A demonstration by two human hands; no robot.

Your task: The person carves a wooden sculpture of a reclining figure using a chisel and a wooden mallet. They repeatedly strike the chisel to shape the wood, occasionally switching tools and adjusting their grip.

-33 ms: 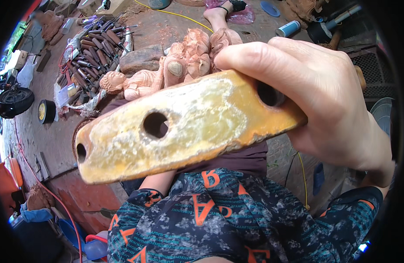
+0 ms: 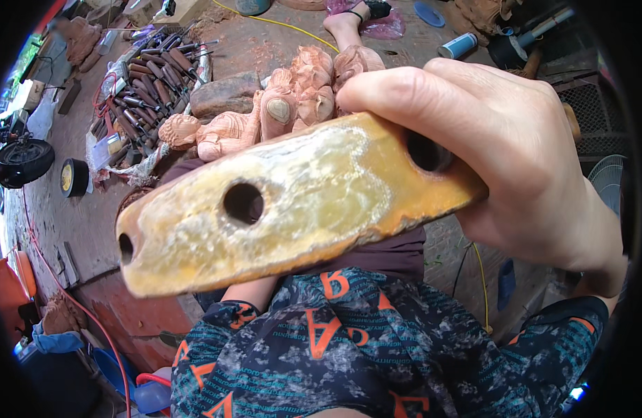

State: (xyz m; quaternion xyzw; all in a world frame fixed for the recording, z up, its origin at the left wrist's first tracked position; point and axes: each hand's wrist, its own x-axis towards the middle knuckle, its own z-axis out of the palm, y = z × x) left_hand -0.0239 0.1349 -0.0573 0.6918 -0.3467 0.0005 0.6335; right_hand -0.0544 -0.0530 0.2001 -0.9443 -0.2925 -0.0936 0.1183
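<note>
Close up in the head view, my right hand (image 2: 488,146) grips the right end of a thick, worn yellow-and-cream block (image 2: 321,188) with round holes through it. The fingers wrap over its top edge. The block slants, its left end lower. My left forearm shows below the block, but the hand itself is hidden behind it. Just beyond the block, a carved wooden figure (image 2: 227,132) lies on its side, joined or next to more carved wood (image 2: 310,76). My bare foot (image 2: 345,24) rests farther away.
Many wooden-handled carving tools (image 2: 154,80) lie heaped at the left, with a brush (image 2: 112,139) near them. A black tape roll (image 2: 74,177) sits farther left. A blue can (image 2: 458,46) lies at the far right. A yellow cord (image 2: 286,26) and a pink hose (image 2: 77,303) cross the floor.
The block has tipped slightly, its left end a little lower and farther left. My right hand keeps its grip.
</note>
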